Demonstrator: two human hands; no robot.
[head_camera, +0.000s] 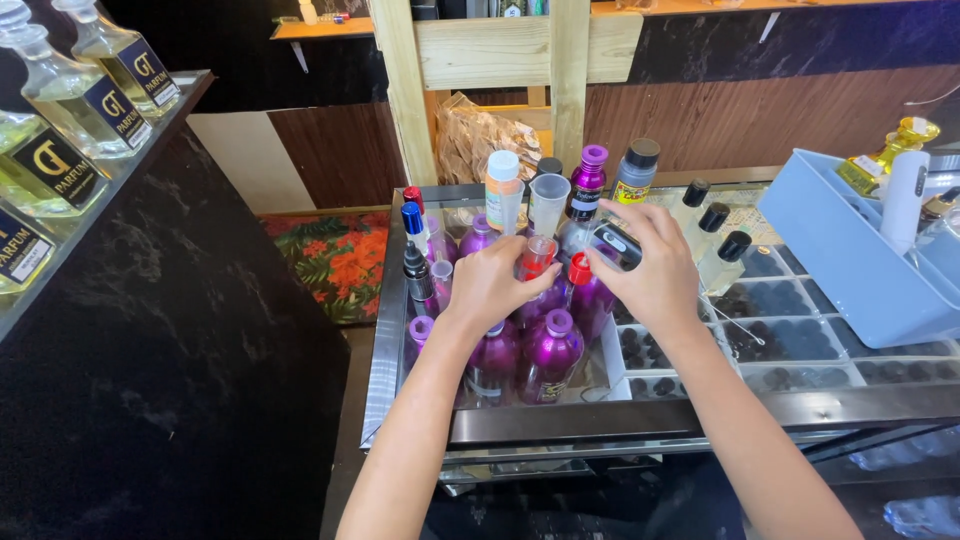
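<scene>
In the head view, purple metallic bottles were seen packed upright in a white box on the glass counter, with capped bottles crowded at twelve o'clock. The left hand was curled onto a red-capped bottle. The right hand was closed around a small dark bottle, just beside it at three o'clock.

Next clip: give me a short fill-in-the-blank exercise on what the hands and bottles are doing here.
1. The left hand rests among shiny metal bottles coloured ____.
2. The right hand grips a small ____ object with its fingers.
3. The light blue plastic tray sits on the person's ____ side.
4. The clear glass bottles on the dark shelf hold ____ liquid.

Missing words: purple; black; right; pale yellow
</scene>
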